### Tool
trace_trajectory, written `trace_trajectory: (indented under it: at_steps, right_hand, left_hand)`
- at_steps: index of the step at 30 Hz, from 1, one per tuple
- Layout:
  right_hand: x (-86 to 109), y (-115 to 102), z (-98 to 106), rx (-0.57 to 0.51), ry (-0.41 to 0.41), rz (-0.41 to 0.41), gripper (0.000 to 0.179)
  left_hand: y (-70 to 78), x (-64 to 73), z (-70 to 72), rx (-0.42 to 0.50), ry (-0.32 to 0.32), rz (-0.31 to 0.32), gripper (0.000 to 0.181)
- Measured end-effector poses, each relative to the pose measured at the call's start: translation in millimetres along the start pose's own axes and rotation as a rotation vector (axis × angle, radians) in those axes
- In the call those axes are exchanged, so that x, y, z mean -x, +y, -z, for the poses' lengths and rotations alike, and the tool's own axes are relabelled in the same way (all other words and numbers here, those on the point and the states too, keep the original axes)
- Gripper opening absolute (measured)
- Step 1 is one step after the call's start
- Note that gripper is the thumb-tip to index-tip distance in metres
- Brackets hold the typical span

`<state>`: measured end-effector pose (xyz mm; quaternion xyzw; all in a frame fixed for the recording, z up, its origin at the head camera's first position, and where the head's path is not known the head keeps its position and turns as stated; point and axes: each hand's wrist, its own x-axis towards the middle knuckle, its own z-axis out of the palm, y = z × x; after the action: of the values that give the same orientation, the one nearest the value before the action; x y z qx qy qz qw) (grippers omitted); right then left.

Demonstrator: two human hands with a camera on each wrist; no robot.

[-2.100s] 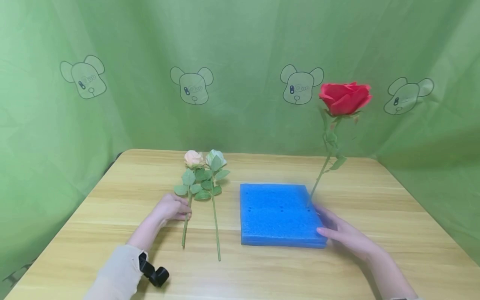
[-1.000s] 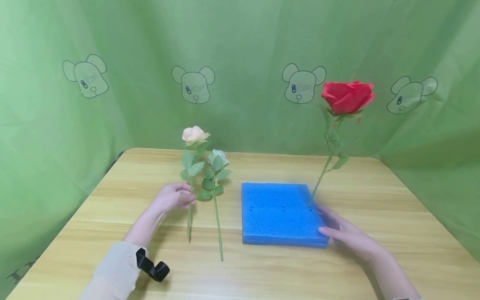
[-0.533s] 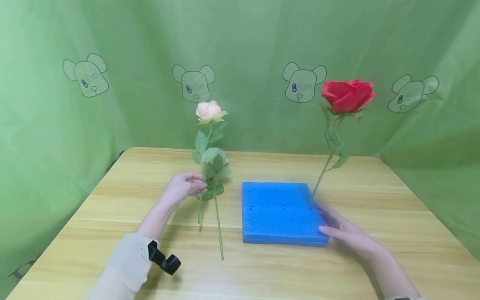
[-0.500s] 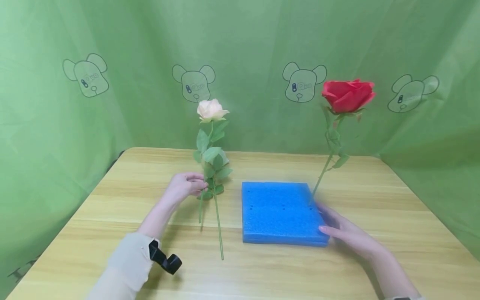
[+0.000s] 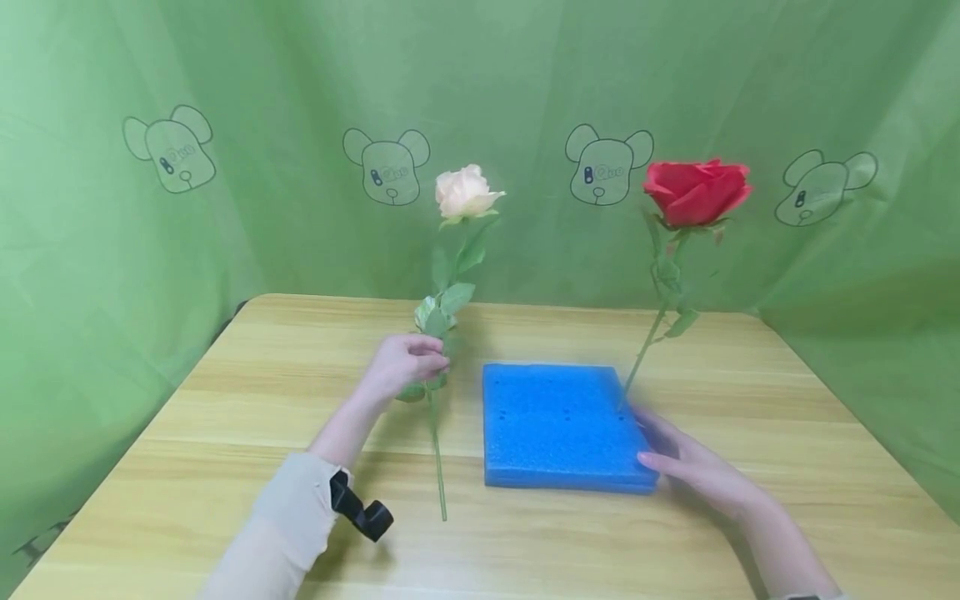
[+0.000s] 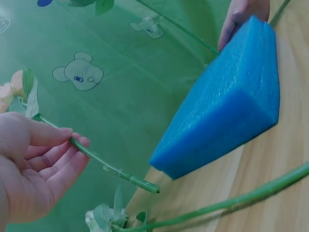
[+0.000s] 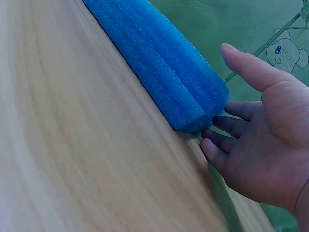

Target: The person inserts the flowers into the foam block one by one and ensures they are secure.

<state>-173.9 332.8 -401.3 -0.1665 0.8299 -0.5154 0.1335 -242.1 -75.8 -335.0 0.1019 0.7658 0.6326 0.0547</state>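
My left hand (image 5: 408, 364) pinches the stem of a pale pink rose (image 5: 467, 192), raised above the table with its bloom up. In the left wrist view, the cut end of its stem (image 6: 108, 167) points toward a blue foam block (image 6: 212, 111) and is apart from it. My right hand (image 5: 701, 471) rests against the block's right side, fingers nearly straight and thumb extended, as the right wrist view shows. A red rose (image 5: 696, 193) stands in the block near its right edge, leaning right. A pale bluish-white rose (image 5: 425, 312) lies on the table, partly hidden behind my left hand.
Small dark holes (image 5: 566, 415) show in the top of the foam block. The wooden table (image 5: 247, 400) ends at the back before a green curtain (image 5: 495, 100) printed with bear heads. A black camera mount (image 5: 363, 512) sits on my left wrist.
My left hand has lifted the pale pink rose off the table, tilted it upright and carried it right, over the bluish-white rose. My right hand, the block and the red rose have stayed put.
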Motion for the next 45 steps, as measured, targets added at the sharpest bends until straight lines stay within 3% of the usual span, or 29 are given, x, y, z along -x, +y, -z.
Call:
trace_trajectory:
  at_steps: [7,14,27,34,40,45]
  right_hand:
    - [0.4,2,0,-0.005,0.002,0.008,0.067]
    - [0.5,3,0,0.005,0.000,0.013,0.067]
    - [0.7,1,-1,-0.006,0.000,0.010,0.068]
    - [1.3,-1,-1,0.037,0.004,-0.009,0.068]
    - [1.5,-1,-2,0.005,0.013,-0.016,0.068]
    - [1.2,0,0,0.012,0.014,-0.012,0.069]
  left_hand:
    - [7.6,-3.8,-10.9,-0.049,-0.004,-0.072,0.027]
    - [13.1,-8.6,-22.4,-0.076,-0.004,-0.106,0.031]
    - [25.5,-15.9,-48.9,-0.036,-0.046,-0.159,0.027]
    - [28.9,-18.8,-66.1,-0.003,-0.071,-0.167,0.026]
    - [34.2,-19.3,-81.6,-0.044,-0.068,-0.153,0.026]
    - [33.4,-20.3,-92.1,-0.023,-0.090,-0.144,0.023]
